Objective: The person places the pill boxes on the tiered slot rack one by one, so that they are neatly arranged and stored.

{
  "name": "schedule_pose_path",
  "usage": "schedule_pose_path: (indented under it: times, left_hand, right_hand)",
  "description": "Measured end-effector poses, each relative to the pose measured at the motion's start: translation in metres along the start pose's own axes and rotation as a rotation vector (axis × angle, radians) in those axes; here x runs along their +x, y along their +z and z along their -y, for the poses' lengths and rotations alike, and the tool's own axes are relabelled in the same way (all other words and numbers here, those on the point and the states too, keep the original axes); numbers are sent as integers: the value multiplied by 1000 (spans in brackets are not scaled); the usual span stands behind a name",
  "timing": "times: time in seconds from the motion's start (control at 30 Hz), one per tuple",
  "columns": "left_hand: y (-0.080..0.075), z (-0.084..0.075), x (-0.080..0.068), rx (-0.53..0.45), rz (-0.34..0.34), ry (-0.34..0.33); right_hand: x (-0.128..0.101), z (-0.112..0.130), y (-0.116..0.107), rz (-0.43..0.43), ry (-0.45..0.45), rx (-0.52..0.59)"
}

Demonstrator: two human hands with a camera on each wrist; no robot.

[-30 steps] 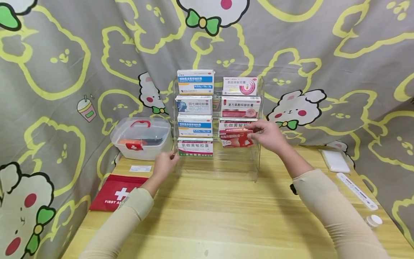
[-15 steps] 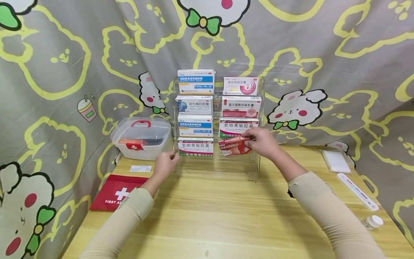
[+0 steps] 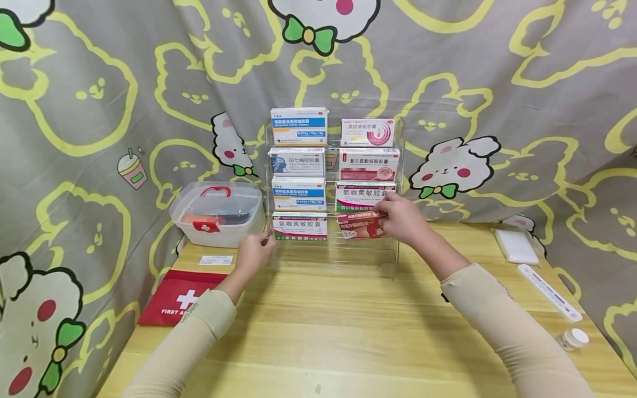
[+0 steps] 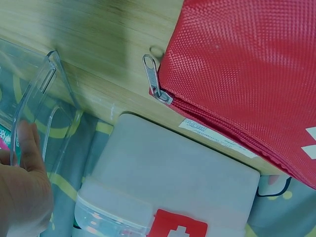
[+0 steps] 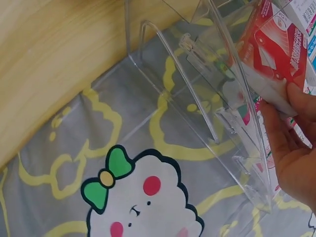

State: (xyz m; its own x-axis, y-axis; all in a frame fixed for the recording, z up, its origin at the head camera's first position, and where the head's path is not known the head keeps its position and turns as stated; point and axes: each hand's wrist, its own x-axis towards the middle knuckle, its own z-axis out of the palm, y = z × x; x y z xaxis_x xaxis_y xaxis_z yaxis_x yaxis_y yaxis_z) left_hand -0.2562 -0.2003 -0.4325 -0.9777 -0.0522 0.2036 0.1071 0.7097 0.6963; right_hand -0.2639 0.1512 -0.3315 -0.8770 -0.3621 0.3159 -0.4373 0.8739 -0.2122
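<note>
Right hand (image 3: 403,220) pinches red medicine box (image 3: 362,226) by its right end, box tilted at lowest right tier of clear acrylic rack (image 3: 393,260), just below the green-striped box. Right wrist view alone shows fingers (image 5: 276,129) curled under box edge, behind rack's side wall. Left hand (image 3: 255,251) grips rack's left front edge; left wrist view adds thumb (image 4: 29,147) flat on clear panel, plus red first-aid pouch (image 4: 247,69) and lidded plastic case (image 4: 163,192) close beside. Bare wooden tabletop (image 3: 338,331) between forearms.
</note>
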Motion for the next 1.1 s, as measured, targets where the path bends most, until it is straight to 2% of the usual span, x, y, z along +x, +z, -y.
schedule_pose_path:
  times: [0.27,0.43,0.67,0.83,0.93,1.0,1.1]
  left_hand:
    - [-2,0,1,-4,8,-15]
    - [-1,0,0,3,1,-7]
    - [-1,1,-2,2,-15,9]
    - [-2,2,-2,-3,-25,-1]
    - [-4,2,0,-8,-7,-20]
    - [-6,2,2,-10,19,-36]
    - [-13,2,7,-5,85,-52]
  right_hand:
    - [1,7,7,-35,-85,-424]
    - [0,10,15,-57,-115,-548]
    - [0,16,21,-120,-160,-563]
    - [2,16,23,-125,-145,-531]
    - [2,17,22,-126,-142,-520]
    - [1,16,21,-172,-165,-516]
    - [0,13,18,-334,-266,-492]
